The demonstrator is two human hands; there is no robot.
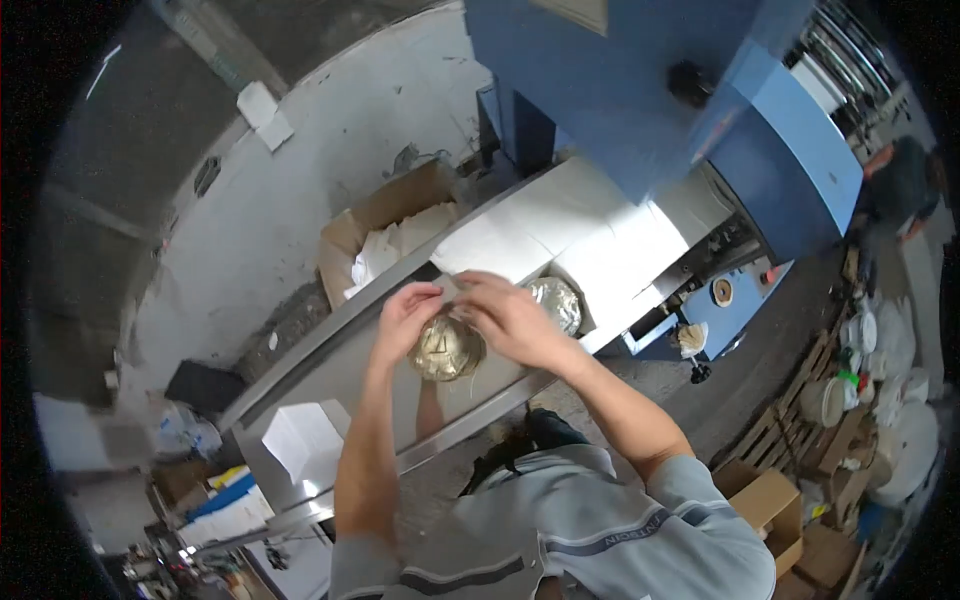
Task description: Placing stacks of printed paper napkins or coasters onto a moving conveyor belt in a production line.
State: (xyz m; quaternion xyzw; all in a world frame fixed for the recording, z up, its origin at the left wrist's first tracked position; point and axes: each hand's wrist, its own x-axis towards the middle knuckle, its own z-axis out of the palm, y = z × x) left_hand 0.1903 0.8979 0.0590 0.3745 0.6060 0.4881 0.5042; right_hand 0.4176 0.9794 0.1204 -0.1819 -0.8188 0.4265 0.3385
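A round, gold foil-covered thing (pixel 446 352) lies on the metal conveyor-like table in front of me. Just above its upper left edge is my left hand (pixel 408 316), fingers bent and pinched together. My right hand (pixel 512 318) reaches over its upper right side with curled fingers. Between the two sets of fingertips shows a small greyish-white piece, too small to name. To the right, partly behind my right hand, sits a round, shiny silver foil-covered thing (pixel 557 304) beside white sheet material (pixel 625 258).
A blue machine (pixel 620 90) stands over the table's far right end. Behind the table is a cardboard box (pixel 342 240) with white scraps. A folded white paper piece (pixel 304 440) lies at the table's left. Cartons (pixel 768 505) and a wooden pallet are at right; a person (pixel 900 190) is far right.
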